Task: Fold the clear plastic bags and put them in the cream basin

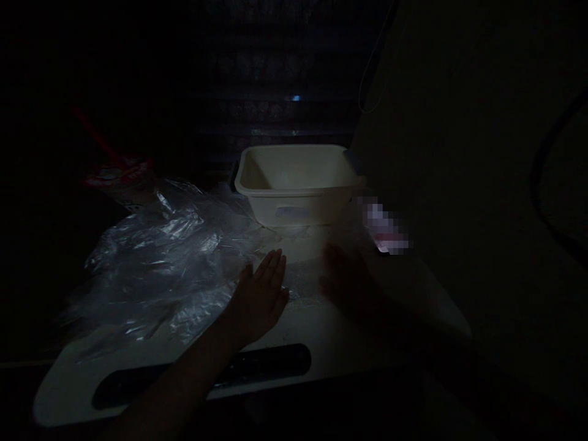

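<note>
My left hand (pixel 261 295) lies palm down over the middle of a small white table, fingers stretched out. It is beside a pile of clear plastic bags (pixel 184 239) that covers the table's left side. A thin clear plastic piece (pixel 301 285) lies between my hands. My right hand (pixel 346 278) hovers low to the right, dark and blurred, with its fingers seemingly apart and nothing visible in them. Beyond both hands stands a cream plastic tub (pixel 298 208); its visible inside holds nothing.
The white table (pixel 294 334) has rounded corners and a dark handle slot (pixel 275 361) at its near edge. A cup with a red lid (pixel 119 174) and red straw stands back left. A lit, pixelated object (pixel 383 226) lies right of the tub. A wall rises on the right.
</note>
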The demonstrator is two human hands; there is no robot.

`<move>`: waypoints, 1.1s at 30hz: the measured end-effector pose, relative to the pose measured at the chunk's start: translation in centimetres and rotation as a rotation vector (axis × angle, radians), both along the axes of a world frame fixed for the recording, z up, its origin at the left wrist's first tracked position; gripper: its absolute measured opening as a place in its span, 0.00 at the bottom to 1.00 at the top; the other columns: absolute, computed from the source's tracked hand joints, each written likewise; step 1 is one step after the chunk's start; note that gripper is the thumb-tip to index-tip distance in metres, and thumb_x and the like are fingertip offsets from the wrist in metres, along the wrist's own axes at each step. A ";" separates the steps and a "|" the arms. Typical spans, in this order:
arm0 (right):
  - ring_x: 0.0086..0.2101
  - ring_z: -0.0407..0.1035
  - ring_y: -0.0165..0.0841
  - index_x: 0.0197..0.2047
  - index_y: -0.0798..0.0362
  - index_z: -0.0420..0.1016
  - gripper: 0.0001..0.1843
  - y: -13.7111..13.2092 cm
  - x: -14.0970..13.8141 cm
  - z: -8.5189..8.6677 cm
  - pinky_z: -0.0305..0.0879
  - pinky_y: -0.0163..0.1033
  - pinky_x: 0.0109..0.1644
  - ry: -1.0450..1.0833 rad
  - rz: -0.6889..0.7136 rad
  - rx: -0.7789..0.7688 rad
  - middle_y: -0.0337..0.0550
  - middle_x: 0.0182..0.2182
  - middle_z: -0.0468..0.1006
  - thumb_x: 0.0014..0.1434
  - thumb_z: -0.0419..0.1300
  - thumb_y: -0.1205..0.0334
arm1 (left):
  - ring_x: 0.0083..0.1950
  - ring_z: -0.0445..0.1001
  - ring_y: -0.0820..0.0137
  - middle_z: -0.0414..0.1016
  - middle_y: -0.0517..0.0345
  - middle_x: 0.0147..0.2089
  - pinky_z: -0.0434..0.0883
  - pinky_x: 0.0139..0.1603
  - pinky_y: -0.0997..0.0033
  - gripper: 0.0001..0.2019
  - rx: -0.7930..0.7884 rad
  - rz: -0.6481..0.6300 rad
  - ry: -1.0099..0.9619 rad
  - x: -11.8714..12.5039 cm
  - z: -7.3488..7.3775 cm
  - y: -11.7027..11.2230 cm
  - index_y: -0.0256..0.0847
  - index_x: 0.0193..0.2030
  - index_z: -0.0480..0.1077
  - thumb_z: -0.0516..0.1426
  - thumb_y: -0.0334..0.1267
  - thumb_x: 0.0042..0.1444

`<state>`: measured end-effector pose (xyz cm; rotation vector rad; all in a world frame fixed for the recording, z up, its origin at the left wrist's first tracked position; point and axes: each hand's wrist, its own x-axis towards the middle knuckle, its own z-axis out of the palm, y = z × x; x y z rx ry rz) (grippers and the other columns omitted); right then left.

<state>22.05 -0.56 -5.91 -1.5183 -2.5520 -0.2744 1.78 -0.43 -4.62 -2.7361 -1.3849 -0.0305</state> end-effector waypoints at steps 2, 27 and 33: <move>0.53 0.46 0.45 0.51 0.69 0.56 0.29 0.1 0.4 -0.1 0.40 0.56 0.52 -0.011 -0.019 -0.015 0.62 0.52 0.56 0.56 0.39 0.53 | 0.61 0.38 0.62 0.40 0.43 0.61 0.48 0.52 0.53 0.24 -0.002 -0.002 0.002 0.0 0.0 0.0 0.28 0.58 0.42 0.38 0.38 0.56; 0.55 0.40 0.41 0.55 0.65 0.51 0.31 0.2 -3.7 1.3 0.35 0.53 0.55 0.097 0.219 -0.141 0.56 0.55 0.50 0.55 0.40 0.50 | 0.61 0.39 0.61 0.40 0.40 0.60 0.49 0.51 0.52 0.24 -0.013 -0.009 0.004 0.0 0.1 0.0 0.27 0.57 0.44 0.39 0.37 0.55; 0.55 0.39 0.40 0.56 0.64 0.49 0.33 0.2 -3.4 1.3 0.35 0.53 0.55 0.109 0.243 -0.188 0.54 0.56 0.49 0.55 0.39 0.48 | 0.61 0.39 0.62 0.40 0.41 0.61 0.50 0.51 0.53 0.24 -0.005 -0.011 -0.019 0.0 -0.1 0.0 0.28 0.58 0.43 0.39 0.37 0.55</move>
